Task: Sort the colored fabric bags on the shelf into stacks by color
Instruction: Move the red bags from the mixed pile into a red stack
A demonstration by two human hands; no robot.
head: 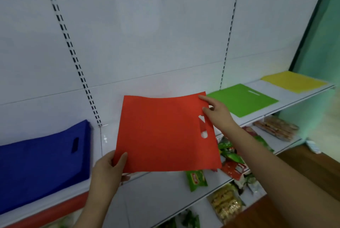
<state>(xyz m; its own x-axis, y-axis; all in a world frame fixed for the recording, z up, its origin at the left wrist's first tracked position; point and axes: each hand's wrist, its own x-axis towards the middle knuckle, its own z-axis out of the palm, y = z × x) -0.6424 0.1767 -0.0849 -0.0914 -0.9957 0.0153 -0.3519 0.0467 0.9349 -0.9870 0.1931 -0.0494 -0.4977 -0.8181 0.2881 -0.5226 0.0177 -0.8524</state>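
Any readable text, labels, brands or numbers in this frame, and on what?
None can be read.
Green snack packet: red label patch, print blurred.
Red and white packets: markings too blurred.
Fabric bags, red, blue, green, yellow: no print.

Just below the right hand (219,115): a heap of green and red foil snack packets (232,165) on a lower white metal shelf (165,191). Lower again, a clear bag of yellow crackers (225,203). Farther right, wrapped orange-brown biscuit packs (276,128). Beyond those, brown wooden floor (301,161). Above the left hand (106,170), a slotted white metal upright (73,56) on the white back panel (147,43).
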